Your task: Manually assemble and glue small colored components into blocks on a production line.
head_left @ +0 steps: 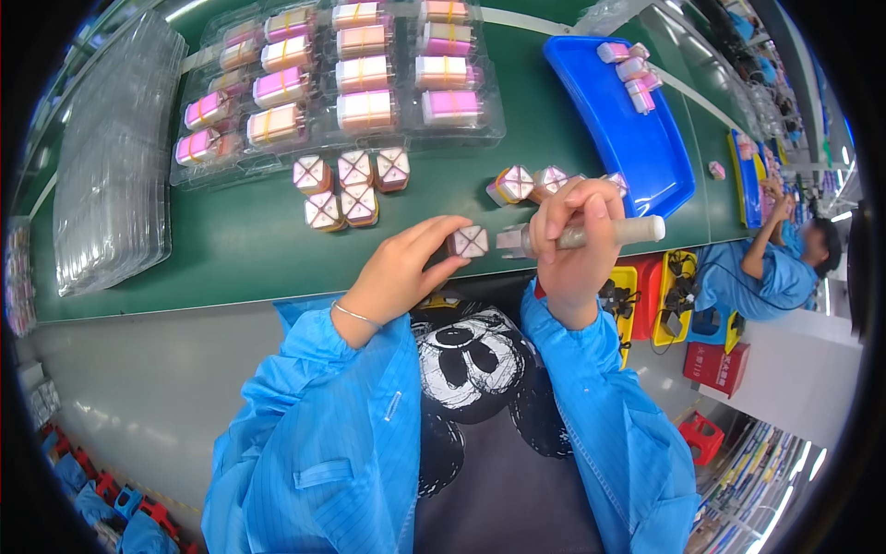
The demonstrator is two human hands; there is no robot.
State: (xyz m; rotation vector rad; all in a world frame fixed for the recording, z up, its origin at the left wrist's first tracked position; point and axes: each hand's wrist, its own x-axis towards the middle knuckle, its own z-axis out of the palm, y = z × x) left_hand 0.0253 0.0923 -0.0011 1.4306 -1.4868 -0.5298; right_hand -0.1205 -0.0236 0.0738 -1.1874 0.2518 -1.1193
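Note:
My left hand [395, 277] is closed round a small block [471, 242], thumb and fingers on its sides. The block's pale top end carries a dark X and faces up, near the table's front edge. My right hand [583, 242] grips a pale, thick, pen-like tool [643, 230] lying sideways. The tool's flat, clear tip points left, just apart from the block. Several like blocks [357, 203] stand upright beyond my left hand. More banded blocks [513, 185] sit just behind my right hand, which partly hides them.
A clear plastic tray [494, 129] with banded pink, white and peach blocks lies at the back. Stacked clear trays [120, 175] stand at left. A blue tray [660, 192] with several blocks is at right. Beyond, a co-worker in blue [748, 277] sits near yellow bins [678, 294].

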